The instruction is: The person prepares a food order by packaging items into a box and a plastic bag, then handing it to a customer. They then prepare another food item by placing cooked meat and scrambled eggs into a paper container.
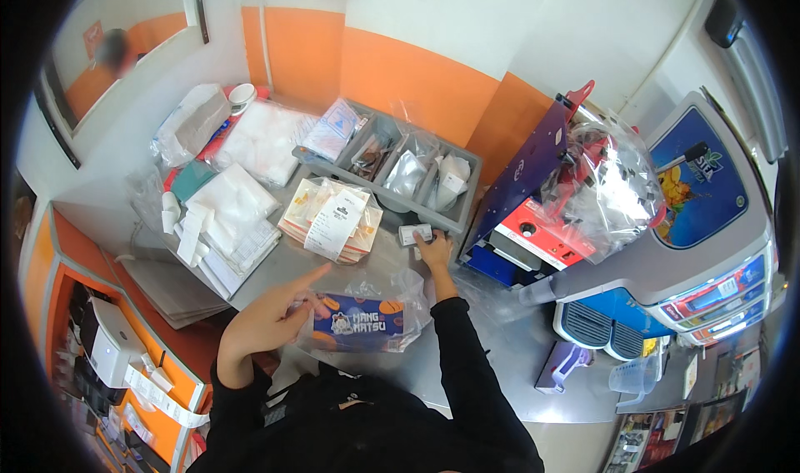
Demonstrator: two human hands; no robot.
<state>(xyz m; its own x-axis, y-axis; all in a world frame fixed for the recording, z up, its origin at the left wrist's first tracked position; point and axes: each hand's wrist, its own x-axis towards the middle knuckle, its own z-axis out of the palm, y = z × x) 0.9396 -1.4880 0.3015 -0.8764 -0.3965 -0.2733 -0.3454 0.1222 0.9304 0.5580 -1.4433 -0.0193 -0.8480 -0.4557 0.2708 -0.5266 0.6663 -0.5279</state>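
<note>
A purple-and-orange printed cardboard box (365,323) in a clear plastic bag (412,292) lies on the steel counter close to my body. My left hand (294,313) is at the box's left end, index finger stretched out and the other fingers bent against the plastic. Whether those fingers grip the bag I cannot tell. Farther forward, my right hand (436,251) pinches a small white printed label piece (414,234) in front of the grey tray. Between the hands and the tray sits a stack of paper pouches (300,213) in plastic, with a printed receipt (337,223) on top.
The grey divided tray (469,207) holds wrapped items. White plastic bags (262,135) and papers (231,223) crowd the left. Rightward stand a purple box-like stand (519,173), a drink dispenser (600,292), a purple tape dispenser (562,367) and a clear pitcher (634,376). A printer (115,342) sits lower left.
</note>
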